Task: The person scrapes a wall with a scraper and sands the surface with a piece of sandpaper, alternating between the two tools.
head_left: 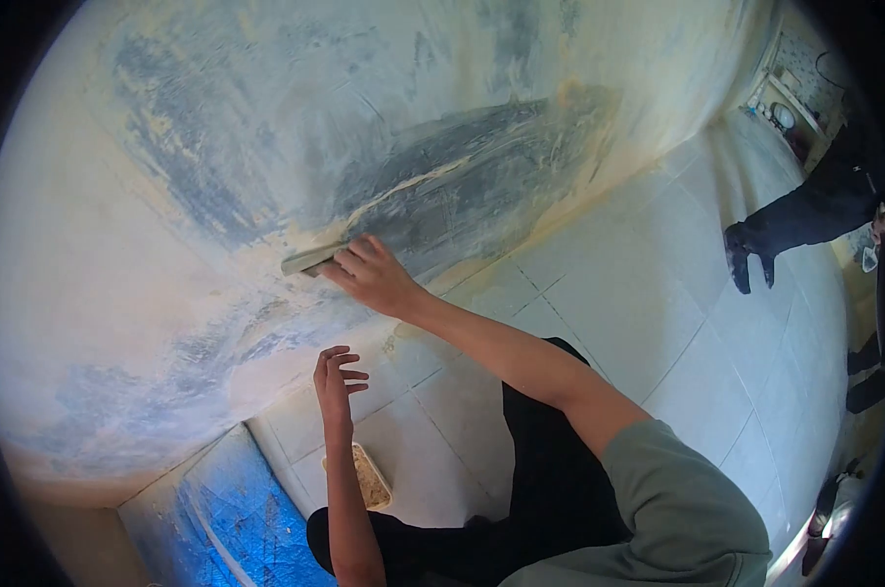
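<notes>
My right hand (372, 277) grips a flat putty knife (310, 258), its blade against the wall (295, 127). Grey and cream smears cover the wall, and a darker grey patch (452, 186) spreads to the right of the blade, crossed by a pale raised streak. Lower down, my left hand (337, 380) hovers in the air with its fingers apart, holding nothing. Below it, partly behind my left forearm, a small pale tub (386, 486) of beige crumbly material stands on the floor.
Light tiles make up the floor (599, 284). A blue plastic sheet (242, 509) lies at lower left. Another person's dark-clothed leg and boot (746, 254) are at the right, with a shelf of items (790, 103) beyond. My black-trousered knee (550, 440) is bent below my right arm.
</notes>
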Available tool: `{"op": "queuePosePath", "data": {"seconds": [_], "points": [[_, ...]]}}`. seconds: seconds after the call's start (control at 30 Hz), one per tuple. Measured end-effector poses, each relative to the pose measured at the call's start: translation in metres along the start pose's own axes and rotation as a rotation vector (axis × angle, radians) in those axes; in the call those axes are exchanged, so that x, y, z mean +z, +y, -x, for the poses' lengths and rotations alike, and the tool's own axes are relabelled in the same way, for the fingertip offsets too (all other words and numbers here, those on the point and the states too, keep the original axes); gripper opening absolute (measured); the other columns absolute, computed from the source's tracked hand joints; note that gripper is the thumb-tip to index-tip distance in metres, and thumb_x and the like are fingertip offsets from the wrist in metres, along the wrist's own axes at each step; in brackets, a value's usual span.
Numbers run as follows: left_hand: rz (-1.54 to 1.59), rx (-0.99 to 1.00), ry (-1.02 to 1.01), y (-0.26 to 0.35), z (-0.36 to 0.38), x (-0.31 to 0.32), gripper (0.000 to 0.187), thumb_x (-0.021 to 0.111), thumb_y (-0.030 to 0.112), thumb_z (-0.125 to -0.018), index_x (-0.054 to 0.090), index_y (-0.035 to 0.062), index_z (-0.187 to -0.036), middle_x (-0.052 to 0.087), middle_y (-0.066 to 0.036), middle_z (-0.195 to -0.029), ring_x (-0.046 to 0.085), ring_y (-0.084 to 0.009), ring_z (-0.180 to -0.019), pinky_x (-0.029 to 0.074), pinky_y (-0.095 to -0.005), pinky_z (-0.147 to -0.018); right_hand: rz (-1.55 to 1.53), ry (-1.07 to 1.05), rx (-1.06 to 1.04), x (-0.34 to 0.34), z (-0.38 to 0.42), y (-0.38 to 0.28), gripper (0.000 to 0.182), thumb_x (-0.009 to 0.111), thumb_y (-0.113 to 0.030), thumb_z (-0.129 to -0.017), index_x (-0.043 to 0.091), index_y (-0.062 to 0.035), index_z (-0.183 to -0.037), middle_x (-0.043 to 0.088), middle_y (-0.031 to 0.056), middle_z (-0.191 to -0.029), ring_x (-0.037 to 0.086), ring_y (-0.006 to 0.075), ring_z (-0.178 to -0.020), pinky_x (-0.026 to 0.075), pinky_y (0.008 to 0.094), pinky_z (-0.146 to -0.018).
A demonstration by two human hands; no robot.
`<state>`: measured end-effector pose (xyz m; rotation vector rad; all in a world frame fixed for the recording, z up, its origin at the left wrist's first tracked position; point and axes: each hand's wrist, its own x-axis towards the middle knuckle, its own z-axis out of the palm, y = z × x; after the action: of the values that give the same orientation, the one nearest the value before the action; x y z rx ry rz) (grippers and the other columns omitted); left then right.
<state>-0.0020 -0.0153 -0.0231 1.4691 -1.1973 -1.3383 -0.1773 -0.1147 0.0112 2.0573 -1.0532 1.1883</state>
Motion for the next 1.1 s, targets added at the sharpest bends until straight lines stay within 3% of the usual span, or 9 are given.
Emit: {"op": "queuePosePath", "data": {"seconds": [0.07,0.33,0.4,0.47,0.6,0.63,0.83,0.97,1.1], "points": [[0.008,0.011,-0.014,0.005,0.001,0.001,0.035,0.038,0.030,-0.094,0.053,0.0041,-0.112,0.062,-0.013,-0.100,0.064,-0.0204,-0.069,0.054,-0.0294,-0.056,-0.254,-0.118,0.018,0.001,0.003,-0.003,0.026,0.057,-0.007,-0.080,0.060,-0.0094,-0.106,0.053,0.0043,-0.095,0.053,0.0218,-0.095,0.042,0.0412,-0.086],[0.337,0.133,0.184,0.022,0.002,0.013,0.036,0.046,0.020,-0.090,0.047,0.0023,-0.121,0.053,-0.013,-0.117,0.060,-0.0183,-0.095,0.055,-0.0350,-0.075,-0.722,-0.461,0.027,-0.014,0.021,-0.039,0.025,0.060,-0.001,-0.074,0.051,-0.0030,-0.097,0.058,0.0115,-0.089,0.059,0.0307,-0.087,0.047,0.0415,-0.074],[0.351,0.140,0.166,0.019,0.000,0.008,0.034,0.046,0.018,-0.089,0.050,0.0021,-0.119,0.055,-0.010,-0.113,0.058,-0.0172,-0.098,0.054,-0.0355,-0.080,-0.906,-0.772,0.142,-0.014,0.030,-0.044,0.026,0.060,0.001,-0.074,0.050,-0.0010,-0.098,0.060,0.0156,-0.092,0.062,0.0342,-0.086,0.049,0.0443,-0.066],[0.326,0.051,0.137,0.027,0.002,0.010,0.030,0.046,0.016,-0.088,0.052,0.0024,-0.115,0.057,-0.009,-0.110,0.058,-0.0171,-0.098,0.054,-0.0344,-0.079,-0.912,-0.695,0.143,-0.009,0.036,-0.042,0.024,0.061,0.000,-0.077,0.050,-0.0012,-0.098,0.063,0.0169,-0.091,0.064,0.0344,-0.083,0.048,0.0453,-0.063],[0.169,0.119,0.155,0.030,0.002,0.012,0.029,0.057,0.016,-0.090,0.052,0.0024,-0.114,0.059,-0.008,-0.108,0.060,-0.0150,-0.095,0.055,-0.0328,-0.074,-1.017,-0.735,0.274,-0.009,0.031,-0.026,0.020,0.064,-0.003,-0.077,0.055,-0.0025,-0.094,0.066,0.0143,-0.077,0.064,0.0321,-0.071,0.048,0.0418,-0.061],[0.149,0.163,0.163,0.024,-0.002,0.012,0.032,0.062,0.016,-0.089,0.051,0.0023,-0.116,0.061,-0.009,-0.103,0.062,-0.0143,-0.088,0.055,-0.0282,-0.063,-1.047,-0.701,0.305,-0.008,0.033,-0.023,0.017,0.065,-0.005,-0.077,0.056,-0.0029,-0.092,0.066,0.0135,-0.073,0.064,0.0313,-0.067,0.047,0.0406,-0.060],[0.091,0.192,0.253,0.028,0.003,0.019,0.026,0.067,0.017,-0.086,0.056,0.0009,-0.104,0.064,-0.008,-0.085,0.062,-0.0112,-0.067,0.045,-0.0197,-0.042,-1.068,-0.701,0.380,-0.008,0.037,-0.018,0.016,0.070,-0.009,-0.075,0.059,-0.0028,-0.086,0.067,0.0109,-0.072,0.065,0.0232,-0.065,0.048,0.0350,-0.061],[0.187,0.142,0.252,0.028,0.009,0.011,0.023,0.063,0.027,-0.090,0.058,0.0039,-0.092,0.061,-0.004,-0.076,0.057,-0.0076,-0.059,0.038,-0.0184,-0.040,-1.236,-0.739,0.498,-0.015,0.029,-0.032,0.020,0.074,-0.012,-0.074,0.058,-0.0021,-0.084,0.067,0.0071,-0.074,0.064,0.0150,-0.068,0.048,0.0306,-0.062],[0.305,-0.012,0.240,0.018,0.006,0.006,0.041,0.046,0.048,-0.094,0.055,0.0084,-0.084,0.055,-0.001,-0.067,0.051,-0.0068,-0.052,0.032,-0.0193,-0.038,-1.425,-0.757,0.591,-0.024,0.024,-0.043,0.021,0.074,-0.011,-0.076,0.056,-0.0016,-0.082,0.064,0.0047,-0.078,0.061,0.0098,-0.072,0.048,0.0252,-0.061]]}}
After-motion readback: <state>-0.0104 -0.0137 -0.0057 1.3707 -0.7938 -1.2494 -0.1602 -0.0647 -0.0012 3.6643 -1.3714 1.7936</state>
